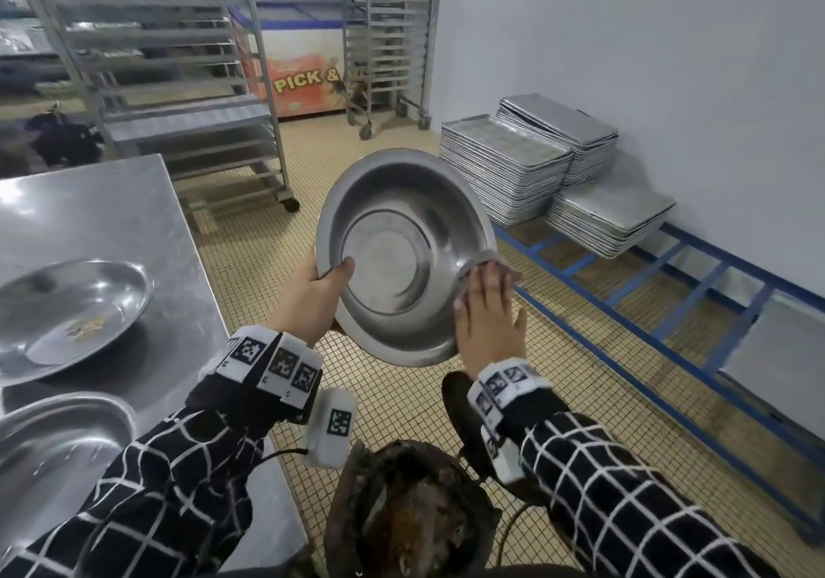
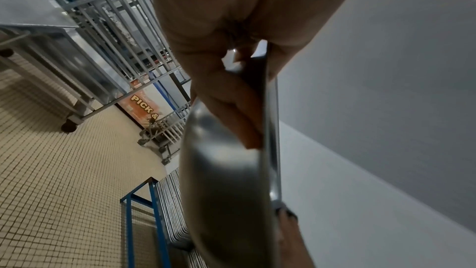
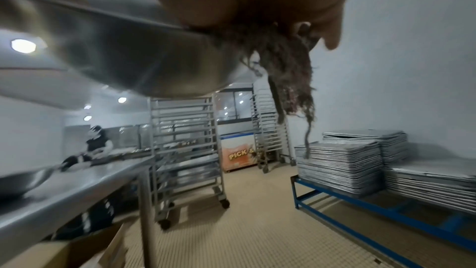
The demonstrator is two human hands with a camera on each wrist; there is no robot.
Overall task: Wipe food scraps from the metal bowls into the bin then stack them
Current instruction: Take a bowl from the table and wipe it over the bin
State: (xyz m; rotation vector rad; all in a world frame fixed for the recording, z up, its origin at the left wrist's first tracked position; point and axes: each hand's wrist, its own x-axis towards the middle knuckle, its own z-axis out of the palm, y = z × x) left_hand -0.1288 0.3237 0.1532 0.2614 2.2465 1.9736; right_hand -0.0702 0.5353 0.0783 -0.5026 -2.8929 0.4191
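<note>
I hold a round metal bowl (image 1: 402,256) tilted up over the floor, its inside facing me and looking clean. My left hand (image 1: 323,291) grips its left rim, thumb inside, fingers behind (image 2: 231,109). My right hand (image 1: 486,305) lies flat with straight fingers on a grey frayed cloth (image 1: 484,260), pressing it onto the bowl's right rim; the cloth (image 3: 285,72) hangs below the palm. The dark bin (image 1: 410,519) with brown scraps stands under my arms. On the table sit two more bowls: one (image 1: 67,314) with a few scraps, another (image 1: 58,434) nearer me.
A steel table (image 1: 111,211) runs along my left. Stacks of baking trays (image 1: 504,166) rest on a blue frame (image 1: 669,309) by the right wall. Wheeled racks (image 1: 178,64) and a chest freezer (image 1: 303,82) stand behind. A person (image 1: 62,135) works far left.
</note>
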